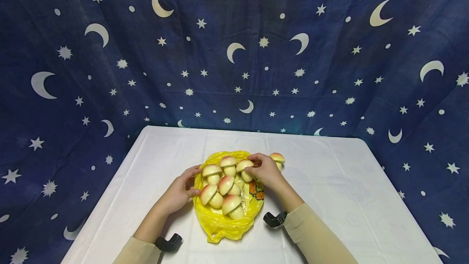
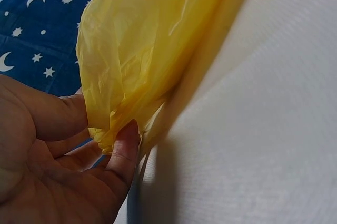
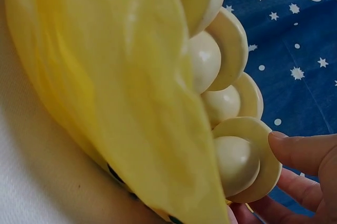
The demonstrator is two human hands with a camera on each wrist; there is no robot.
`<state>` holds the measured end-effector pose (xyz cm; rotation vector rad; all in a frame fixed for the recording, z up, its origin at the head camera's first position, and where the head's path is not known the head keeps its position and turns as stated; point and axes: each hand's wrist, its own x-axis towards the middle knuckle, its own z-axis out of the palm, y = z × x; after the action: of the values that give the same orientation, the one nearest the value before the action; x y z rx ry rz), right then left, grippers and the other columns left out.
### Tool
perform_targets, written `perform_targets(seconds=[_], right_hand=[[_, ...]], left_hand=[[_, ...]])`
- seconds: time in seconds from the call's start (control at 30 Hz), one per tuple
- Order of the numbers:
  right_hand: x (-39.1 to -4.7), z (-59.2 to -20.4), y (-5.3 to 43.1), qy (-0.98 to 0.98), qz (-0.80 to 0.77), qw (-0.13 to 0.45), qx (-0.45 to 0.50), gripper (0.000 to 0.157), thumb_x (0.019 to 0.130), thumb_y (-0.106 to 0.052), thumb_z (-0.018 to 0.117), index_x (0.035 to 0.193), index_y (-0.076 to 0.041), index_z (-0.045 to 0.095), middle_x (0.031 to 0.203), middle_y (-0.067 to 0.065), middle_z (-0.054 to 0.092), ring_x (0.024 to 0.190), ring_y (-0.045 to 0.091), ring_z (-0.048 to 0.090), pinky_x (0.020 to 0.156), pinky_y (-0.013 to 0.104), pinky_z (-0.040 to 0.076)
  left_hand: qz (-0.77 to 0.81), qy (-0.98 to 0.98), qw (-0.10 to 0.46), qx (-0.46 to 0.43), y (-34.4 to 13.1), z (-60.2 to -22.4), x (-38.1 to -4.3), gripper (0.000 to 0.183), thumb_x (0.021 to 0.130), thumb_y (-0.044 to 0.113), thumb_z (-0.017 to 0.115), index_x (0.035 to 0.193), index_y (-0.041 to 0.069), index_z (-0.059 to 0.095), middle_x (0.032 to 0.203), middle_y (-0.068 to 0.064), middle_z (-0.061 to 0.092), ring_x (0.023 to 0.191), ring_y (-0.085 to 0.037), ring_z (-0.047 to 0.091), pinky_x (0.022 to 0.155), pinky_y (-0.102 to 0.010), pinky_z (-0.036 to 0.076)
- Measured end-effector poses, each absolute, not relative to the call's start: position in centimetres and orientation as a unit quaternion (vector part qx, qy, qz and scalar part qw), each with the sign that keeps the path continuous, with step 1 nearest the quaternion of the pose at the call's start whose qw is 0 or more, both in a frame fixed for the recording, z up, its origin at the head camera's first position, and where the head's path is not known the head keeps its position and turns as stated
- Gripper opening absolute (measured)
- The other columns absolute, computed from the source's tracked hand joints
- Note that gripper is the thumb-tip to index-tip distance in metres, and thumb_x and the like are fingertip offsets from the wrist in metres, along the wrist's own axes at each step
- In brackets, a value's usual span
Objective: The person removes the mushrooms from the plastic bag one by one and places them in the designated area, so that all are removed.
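Observation:
Several toy mushrooms [image 1: 230, 205] with cream stems and reddish-yellow caps lie together in an opened yellow plastic bag [image 1: 223, 230]. At the bag's left side, my left hand [image 1: 177, 194] pinches the crumpled rim between thumb and finger, as the left wrist view shows at the bag's edge [image 2: 118, 105]. My right hand [image 1: 268, 173] holds the cap of the rightmost mushroom in the bag [image 3: 255, 150], its thumb on the near side and its other fingers behind, partly hidden. Another mushroom [image 1: 277, 157] stands on the table just beyond the right hand, its stem partly covered by that hand.
A white cloth covers the table [image 1: 329, 199]. Behind it and at the sides hangs a dark blue curtain [image 1: 216, 23] with moons and stars. Black wrist devices sit on both wrists, the right one [image 1: 274, 219] close to the bag.

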<state>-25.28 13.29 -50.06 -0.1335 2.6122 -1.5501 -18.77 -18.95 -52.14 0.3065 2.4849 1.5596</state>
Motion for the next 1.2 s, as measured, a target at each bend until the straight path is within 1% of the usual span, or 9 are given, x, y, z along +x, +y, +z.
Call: perform_targets(seconds=[0.13, 0.3, 0.87, 1.0, 1.2], right_hand=[[-25.2, -50.0, 13.3, 0.861, -0.505, 0.053, -0.039, 0.038, 0.089, -0.012, 0.086, 0.125, -0.005, 0.075, 0.121, 0.013, 0.076, 0.104, 0.024, 0.071, 0.086, 0.035, 0.064], [-25.2, -50.0, 13.4, 0.863, -0.501, 0.054, -0.036, 0.037, 0.090, -0.013, 0.086, 0.125, -0.007, 0.076, 0.122, 0.012, 0.076, 0.104, 0.023, 0.071, 0.087, 0.036, 0.063], [-24.6, -49.7, 13.6, 0.862, -0.504, 0.051, -0.026, 0.036, 0.091, -0.012, 0.085, 0.125, -0.008, 0.076, 0.122, 0.013, 0.074, 0.106, 0.025, 0.071, 0.087, 0.036, 0.064], [-24.4, -49.6, 13.7, 0.855, -0.514, 0.056, -0.022, 0.037, 0.091, -0.012, 0.085, 0.127, -0.007, 0.075, 0.124, 0.015, 0.073, 0.108, 0.026, 0.071, 0.089, 0.037, 0.065], [-24.0, -49.4, 13.9, 0.847, -0.527, 0.059, -0.012, 0.038, 0.091, -0.011, 0.084, 0.128, -0.007, 0.074, 0.126, 0.015, 0.073, 0.111, 0.027, 0.071, 0.092, 0.039, 0.065]], left_hand=[[0.529, 0.838, 0.097, 0.098, -18.9, -52.0, -18.8, 0.063, 0.098, -0.002, 0.072, 0.156, 0.011, 0.054, 0.176, -0.008, 0.034, 0.146, -0.038, 0.056, 0.123, -0.057, 0.046], [0.528, 0.838, 0.096, 0.097, -19.0, -52.0, -18.8, 0.062, 0.098, -0.001, 0.073, 0.156, 0.012, 0.054, 0.176, -0.008, 0.034, 0.146, -0.038, 0.056, 0.123, -0.057, 0.046], [0.522, 0.842, 0.089, 0.100, -18.9, -52.0, -18.7, 0.063, 0.098, -0.001, 0.073, 0.157, 0.011, 0.053, 0.176, -0.009, 0.035, 0.146, -0.037, 0.055, 0.123, -0.058, 0.045], [0.520, 0.844, 0.088, 0.097, -18.9, -52.1, -18.6, 0.063, 0.098, -0.001, 0.073, 0.157, 0.010, 0.053, 0.176, -0.009, 0.035, 0.146, -0.038, 0.055, 0.123, -0.058, 0.046], [0.522, 0.843, 0.089, 0.095, -18.9, -52.1, -18.6, 0.063, 0.098, -0.002, 0.073, 0.157, 0.010, 0.053, 0.176, -0.009, 0.034, 0.148, -0.039, 0.053, 0.124, -0.058, 0.044]])
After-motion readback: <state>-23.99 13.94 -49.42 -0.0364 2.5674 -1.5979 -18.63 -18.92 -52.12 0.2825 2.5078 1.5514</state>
